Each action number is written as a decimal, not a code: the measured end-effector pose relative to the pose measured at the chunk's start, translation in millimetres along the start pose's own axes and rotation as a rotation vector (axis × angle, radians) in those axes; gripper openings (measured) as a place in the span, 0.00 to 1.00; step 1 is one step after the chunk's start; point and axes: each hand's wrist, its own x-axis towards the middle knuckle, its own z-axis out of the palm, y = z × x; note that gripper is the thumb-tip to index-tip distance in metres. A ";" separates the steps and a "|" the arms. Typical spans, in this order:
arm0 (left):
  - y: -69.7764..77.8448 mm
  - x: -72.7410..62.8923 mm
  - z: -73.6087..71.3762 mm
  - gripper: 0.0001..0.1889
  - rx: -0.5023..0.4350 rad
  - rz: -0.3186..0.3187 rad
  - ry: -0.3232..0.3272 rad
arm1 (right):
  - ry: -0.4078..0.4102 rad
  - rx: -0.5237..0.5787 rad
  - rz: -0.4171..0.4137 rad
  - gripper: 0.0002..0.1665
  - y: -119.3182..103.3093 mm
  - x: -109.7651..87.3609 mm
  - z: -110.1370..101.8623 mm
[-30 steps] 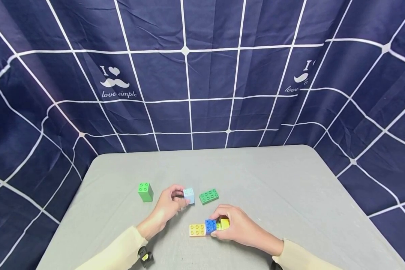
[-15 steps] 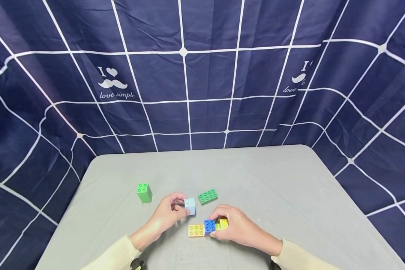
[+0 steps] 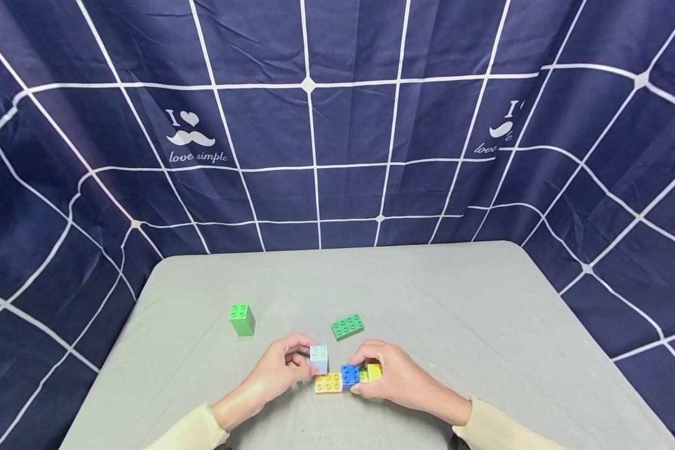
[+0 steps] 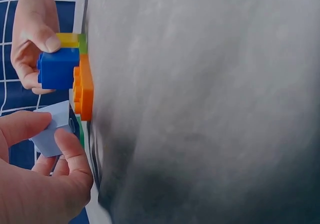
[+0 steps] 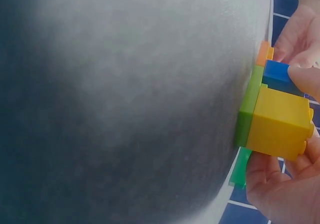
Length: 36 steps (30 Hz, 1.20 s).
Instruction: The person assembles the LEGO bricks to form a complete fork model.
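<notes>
My left hand (image 3: pixel 278 367) pinches a light blue toy building brick (image 3: pixel 318 360) between thumb and fingers. The brick is tilted, with its hollow underside partly visible in the left wrist view, and stands close to the studs of an orange brick (image 4: pixel 86 87). My right hand (image 3: pixel 396 378) grips a joined row lying on the table. This row has a blue brick (image 3: pixel 350 377) bridging the orange brick and a lime green brick (image 5: pixel 249 107), plus a yellow brick (image 5: pixel 280 123) on the lime end. My right thumb lies on the blue brick; the palm partly hides the yellow one in the head view.
A tall bright green brick (image 3: pixel 242 320) stands upright to the left. Behind the row lies a flat dark green brick (image 3: pixel 347 327). The grey table (image 3: pixel 455 294) is bordered by a navy curtain with white lines (image 3: pixel 349 194).
My left hand has brought the light blue brick toward me, from beside the dark green brick to the orange brick's far edge. The right hand and the row stay where they were.
</notes>
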 end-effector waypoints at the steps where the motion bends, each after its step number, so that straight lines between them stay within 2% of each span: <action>1: -0.7 -0.8 0.2 0.23 0.000 0.005 -0.006 | 0.001 0.005 -0.002 0.16 -0.2 -0.2 -0.1; 8: -2.3 -5.2 1.5 0.23 -0.009 0.029 -0.042 | -0.007 0.008 0.005 0.16 0.0 0.1 -1.0; 19: -2.4 -10.0 4.5 0.20 0.035 0.085 -0.088 | -0.007 -0.008 0.002 0.16 1.5 0.3 0.0; 26: -3.3 -12.1 4.0 0.19 0.152 0.165 -0.103 | 0.004 -0.002 -0.012 0.16 1.7 0.2 -0.5; 36: 0.4 -15.1 5.6 0.18 0.233 0.211 -0.084 | 0.011 0.029 -0.013 0.16 0.9 -0.8 0.6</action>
